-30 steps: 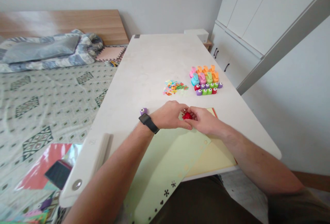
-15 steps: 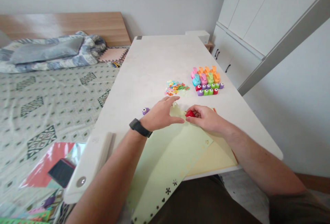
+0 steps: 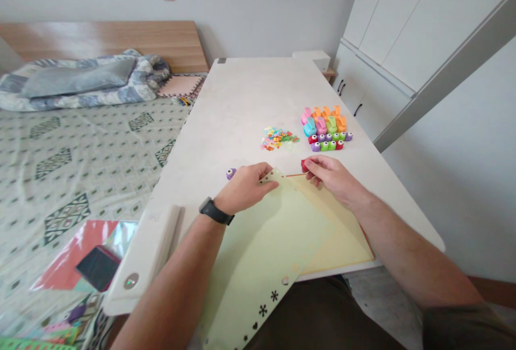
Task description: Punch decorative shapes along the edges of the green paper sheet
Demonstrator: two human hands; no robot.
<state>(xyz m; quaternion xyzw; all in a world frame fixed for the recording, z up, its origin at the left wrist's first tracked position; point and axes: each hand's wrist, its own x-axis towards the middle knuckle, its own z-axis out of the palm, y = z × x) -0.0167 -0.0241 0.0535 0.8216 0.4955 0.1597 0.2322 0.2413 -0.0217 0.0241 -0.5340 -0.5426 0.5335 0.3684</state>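
Note:
A sheet of pale green paper lies at an angle in front of me, with punched snowflakes, a heart and other small shapes along its near edge. My left hand grips its far left edge between thumb and fingers, close to the far corner, where small cut-outs show. In my right hand is a small red craft punch, held off the paper to the right of that corner. Under the green sheet lies a stack of yellowish paper. A purple craft punch stands just beyond my left hand.
Colourful paper cut-outs are heaped mid-table. Rows of craft punches stand right of them. A long white device lies along the left table edge. Beside it on the bed are a phone and a red sheet in plastic.
My right hand has drawn the red punch off the paper's far corner, to the right and away from me. My left hand, spread before, has closed on the paper's edge.

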